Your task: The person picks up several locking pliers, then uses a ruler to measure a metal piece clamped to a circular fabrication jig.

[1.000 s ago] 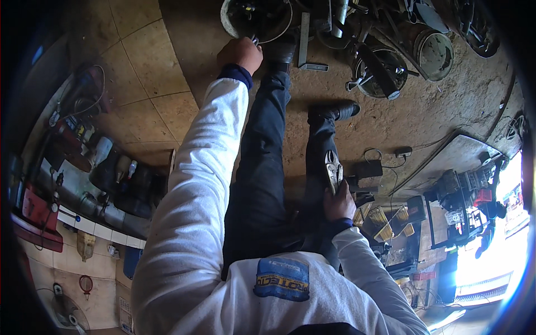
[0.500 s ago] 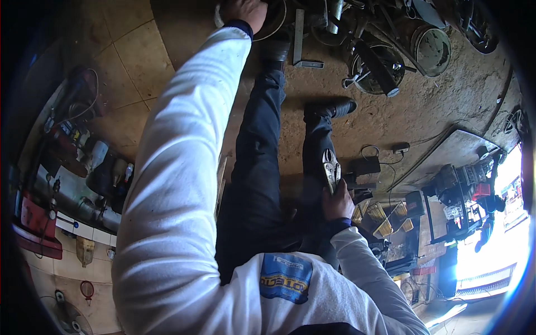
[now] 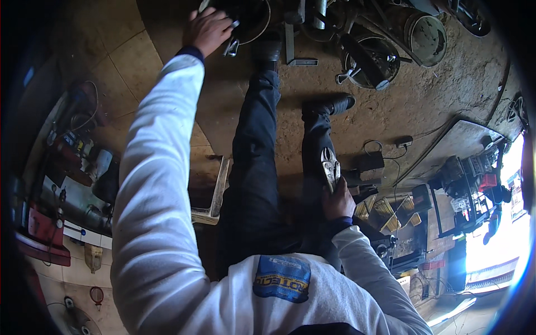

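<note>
My R hand grips pliers, L hand is at near edge of bucket, can't tell its grip, prob. mid-reach, so next calls for sure pinch.

Floor: rough brown on our right, large tiles left.
Wall: we see it pale and stained, lower left.
Opening: daylight glares at us through it, far right.
</note>
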`<action>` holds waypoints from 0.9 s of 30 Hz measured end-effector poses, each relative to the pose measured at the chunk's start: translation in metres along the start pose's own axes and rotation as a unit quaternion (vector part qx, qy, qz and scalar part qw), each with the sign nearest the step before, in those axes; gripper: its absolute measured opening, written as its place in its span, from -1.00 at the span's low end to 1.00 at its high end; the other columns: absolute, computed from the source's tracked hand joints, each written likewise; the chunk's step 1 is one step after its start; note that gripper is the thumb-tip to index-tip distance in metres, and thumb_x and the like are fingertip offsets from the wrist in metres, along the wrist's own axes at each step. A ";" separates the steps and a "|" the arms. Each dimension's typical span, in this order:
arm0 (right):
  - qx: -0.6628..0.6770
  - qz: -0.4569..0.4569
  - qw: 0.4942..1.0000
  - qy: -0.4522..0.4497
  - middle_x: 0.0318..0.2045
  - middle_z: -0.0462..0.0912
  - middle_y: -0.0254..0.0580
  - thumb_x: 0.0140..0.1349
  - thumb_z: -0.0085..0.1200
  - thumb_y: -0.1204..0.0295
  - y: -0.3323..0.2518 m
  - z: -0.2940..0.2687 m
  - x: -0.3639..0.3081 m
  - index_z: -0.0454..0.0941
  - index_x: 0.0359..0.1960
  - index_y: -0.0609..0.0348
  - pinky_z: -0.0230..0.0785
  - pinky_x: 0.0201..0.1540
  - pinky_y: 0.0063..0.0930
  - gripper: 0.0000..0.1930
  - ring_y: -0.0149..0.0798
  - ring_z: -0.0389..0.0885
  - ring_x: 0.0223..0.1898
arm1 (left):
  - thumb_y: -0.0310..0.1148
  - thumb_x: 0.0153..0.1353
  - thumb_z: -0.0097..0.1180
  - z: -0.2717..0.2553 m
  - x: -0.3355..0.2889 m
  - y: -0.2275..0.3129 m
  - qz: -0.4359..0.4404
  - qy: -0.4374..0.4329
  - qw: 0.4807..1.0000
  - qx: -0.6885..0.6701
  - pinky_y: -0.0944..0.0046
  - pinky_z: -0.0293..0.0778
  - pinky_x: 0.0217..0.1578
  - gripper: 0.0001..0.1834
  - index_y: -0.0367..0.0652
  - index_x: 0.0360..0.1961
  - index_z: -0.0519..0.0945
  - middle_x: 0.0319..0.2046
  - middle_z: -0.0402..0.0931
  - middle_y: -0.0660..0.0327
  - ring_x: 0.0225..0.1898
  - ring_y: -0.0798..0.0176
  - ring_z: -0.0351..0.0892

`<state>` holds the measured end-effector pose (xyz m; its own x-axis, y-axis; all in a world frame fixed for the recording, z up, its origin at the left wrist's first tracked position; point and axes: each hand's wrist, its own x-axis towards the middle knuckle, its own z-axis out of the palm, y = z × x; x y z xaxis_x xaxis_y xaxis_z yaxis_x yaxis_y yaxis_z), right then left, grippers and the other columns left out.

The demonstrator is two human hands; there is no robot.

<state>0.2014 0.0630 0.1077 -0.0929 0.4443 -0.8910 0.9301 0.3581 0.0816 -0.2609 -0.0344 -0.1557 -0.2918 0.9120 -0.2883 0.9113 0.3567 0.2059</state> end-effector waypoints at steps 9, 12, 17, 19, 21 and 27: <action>0.006 0.010 1.000 -0.016 -0.14 0.58 0.22 0.17 0.02 0.10 -0.005 -0.015 0.002 0.30 0.13 0.23 0.41 -0.11 0.02 -0.42 0.22 0.57 -0.14 | -0.23 -0.01 0.26 -0.017 -0.046 -0.005 -0.026 -0.023 0.999 -0.017 0.12 0.24 -0.15 -0.87 0.08 -0.38 0.66 -0.32 0.52 0.48 -0.13 0.32 0.44; 0.012 0.012 1.000 -0.019 -0.13 0.58 0.23 0.17 0.02 0.10 -0.003 -0.014 0.003 0.31 0.12 0.24 0.41 -0.11 0.02 -0.42 0.22 0.57 -0.13 | -0.24 -0.01 0.25 -0.016 -0.048 0.004 -0.032 -0.035 0.999 -0.014 0.15 0.23 -0.18 -0.89 0.13 -0.40 0.66 -0.35 0.49 0.50 -0.16 0.36 0.42; 0.011 0.029 0.999 -0.040 -0.08 0.56 0.17 0.13 0.03 0.13 -0.003 -0.017 0.004 0.28 0.15 0.23 0.42 -0.09 0.00 -0.39 0.19 0.57 -0.10 | -0.29 -0.03 0.27 -0.019 -0.056 0.023 -0.068 -0.030 0.997 -0.021 0.12 0.28 -0.15 -0.88 0.07 -0.40 0.66 -0.32 0.51 0.43 -0.14 0.26 0.42; 0.005 0.038 0.998 -0.058 -0.02 0.54 0.12 0.09 0.04 0.14 -0.002 -0.018 0.005 0.27 0.18 0.23 0.43 -0.08 -0.03 -0.36 0.15 0.57 -0.08 | -0.29 -0.03 0.26 -0.021 -0.056 0.025 -0.079 -0.044 0.996 -0.014 0.11 0.28 -0.15 -0.88 0.07 -0.39 0.66 -0.31 0.51 0.42 -0.14 0.26 0.43; 0.007 0.043 0.998 -0.054 -0.03 0.55 0.12 0.09 0.05 0.14 -0.002 -0.016 0.005 0.27 0.17 0.22 0.43 -0.08 -0.04 -0.36 0.15 0.58 -0.09 | -0.30 -0.02 0.26 -0.022 -0.055 0.026 -0.087 -0.058 0.994 -0.007 0.11 0.28 -0.14 -0.87 0.07 -0.38 0.67 -0.31 0.52 0.41 -0.13 0.25 0.43; 0.021 0.032 0.998 -0.039 -0.06 0.56 0.13 0.09 0.06 0.15 -0.003 -0.021 0.004 0.30 0.13 0.21 0.44 -0.09 -0.03 -0.40 0.17 0.57 -0.10 | -0.37 0.07 0.17 -0.011 -0.071 0.032 -0.128 0.001 0.989 -0.068 -0.02 0.32 -0.01 -0.64 0.06 -0.05 0.60 -0.18 0.50 0.12 -0.09 -0.01 0.44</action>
<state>0.1905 0.0809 0.1133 -0.0055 0.3987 -0.9171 0.9472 0.2961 0.1231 -0.2142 -0.0852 -0.1182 -0.5084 0.7892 -0.3446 0.7599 0.5994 0.2515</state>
